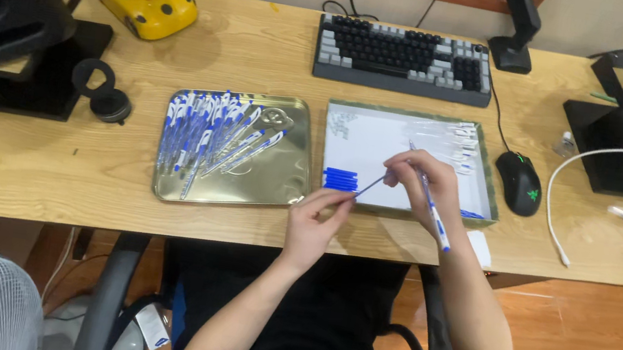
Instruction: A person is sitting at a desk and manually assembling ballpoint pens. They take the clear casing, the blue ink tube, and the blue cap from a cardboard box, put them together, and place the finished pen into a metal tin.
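Two hands meet at the near edge of the desk (16, 172), over the near-left corner of a white box (369, 147). The right hand (429, 188) is clenched round a pen (431, 209) with a blue and white barrel, its lower end pointing back toward the person; the fingers also reach toward a thin blue refill (370, 185). The left hand (315, 215) pinches the near end of that refill between thumb and fingertips. The refill slants up and right from one hand to the other.

The step in hand looks like pen assembly: the refill being fed into, or drawn from, a barrel. Which of the two cannot be told. The next move seems to call for lining the thin refill up with the barrel's open end and sliding it straight, without bending it.

Left of the box a gold tray (291, 176) holds a heap of pens (206, 135), fanned across its left half. Inside the box lie a small stack of blue refills (340, 179) at the near left and clear parts (456, 143) at the far right.

Where refill meets barrel is hidden under the right fingers. The clear parts are too faint to name. The box's near-right corner is covered by the right wrist.
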